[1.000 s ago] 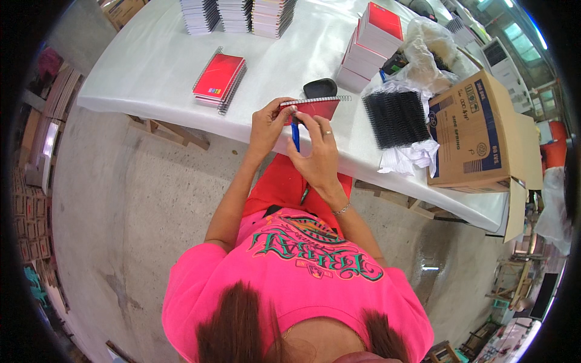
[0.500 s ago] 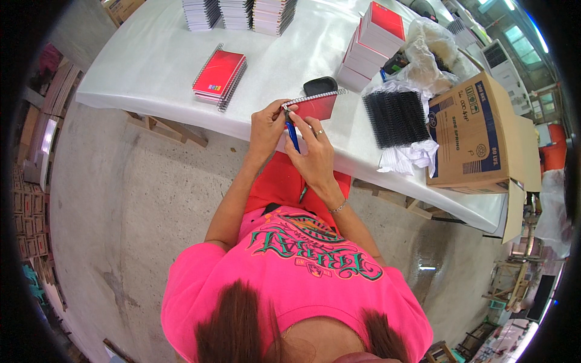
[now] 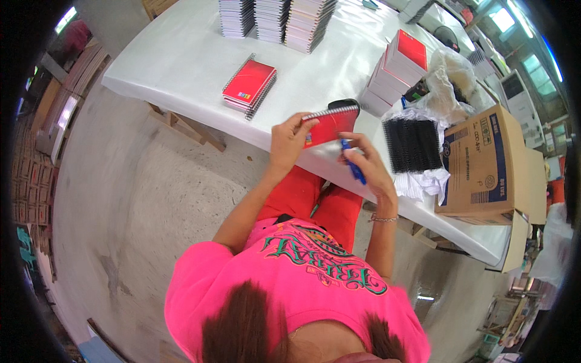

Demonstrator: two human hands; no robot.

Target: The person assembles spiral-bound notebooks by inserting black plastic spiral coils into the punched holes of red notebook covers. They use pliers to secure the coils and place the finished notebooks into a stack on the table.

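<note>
My left hand (image 3: 288,143) pinches the left end of a red spiral notebook (image 3: 334,126), held tilted at the table's front edge with its wire coil along the top. My right hand (image 3: 373,164) is closed around blue-handled pliers (image 3: 353,163), just right of the notebook and apart from its coil; the tool is partly hidden by fingers and a little blurred. Behind the notebook's far right corner lies a black, rounded object (image 3: 347,104), partly covered. A small pile of red spiral notebooks (image 3: 250,83) rests on the table to the left.
Tall stacks of spiral notebooks (image 3: 270,23) stand at the back of the white table (image 3: 175,66). On the right are red-topped paper blocks (image 3: 396,71), black plastic coils (image 3: 413,145) on crumpled paper, clear plastic bags (image 3: 452,74) and an open cardboard box (image 3: 475,166).
My right hand has drawn the pliers away from the coil's left end, to the right. My left hand still holds the notebook, whose red cover now faces me more. The whole view has shifted.
</note>
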